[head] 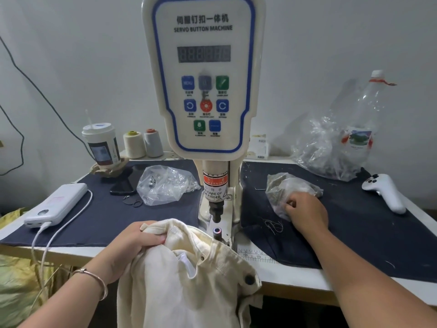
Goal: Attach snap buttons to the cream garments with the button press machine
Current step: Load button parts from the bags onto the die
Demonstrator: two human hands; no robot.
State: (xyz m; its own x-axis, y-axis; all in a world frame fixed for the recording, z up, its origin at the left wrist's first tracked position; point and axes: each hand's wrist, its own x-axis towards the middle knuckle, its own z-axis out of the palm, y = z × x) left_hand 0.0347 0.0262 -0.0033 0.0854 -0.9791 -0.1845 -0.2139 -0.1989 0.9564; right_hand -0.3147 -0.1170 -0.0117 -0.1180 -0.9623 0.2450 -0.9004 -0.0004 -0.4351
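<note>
My left hand (132, 242) grips one cream garment (189, 275) just before button press machine (203, 91); lower part cut off. My right hand (305, 209) digs curled fingers into one of three plastic bags (283, 188); contents indistinct. Two thread cones (134, 144) beyond left hand.

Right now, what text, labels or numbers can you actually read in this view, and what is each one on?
"SERVO BUTTON MACHINE": control panel of the button press machine, under a line of Chinese characters.
"WARNING": red sticker on the press head.
"CARE OF ... FINGER": white label below it, partly cut off.
"18", "19": ruler strip at the table edge.
Captions under the panel buttons, cup label, bottle label, small box: too small or blurred.
Display: no number shown.
</note>
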